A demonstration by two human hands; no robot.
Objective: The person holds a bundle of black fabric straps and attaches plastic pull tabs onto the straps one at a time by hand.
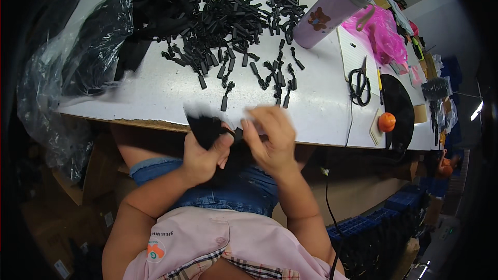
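Just off the table's front edge, above my lap, my left hand (204, 156) is closed around a piece of black fabric (205, 130). The fabric fans out above the thumb, its upper edge blurred by motion. My right hand (274, 139) is close beside it on the right, fingers bent toward the thumb in a pinch. Its fingertips are smeared, and whatever they hold is not distinct. A small dark end (238, 134) shows between the two hands. Beyond them, a heap of small black zipper pulls (228, 21) spreads over the white table (155, 91), several lying loose nearer me.
Clear plastic bags with black material (98, 46) lie on the left. On the right stand a lilac bottle (332, 13) and a pink plastic bag (381, 36). Black scissors (359, 85), a notebook (350, 46) and an orange knob (386, 122) lie there too. A thin cable (328, 202) hangs below.
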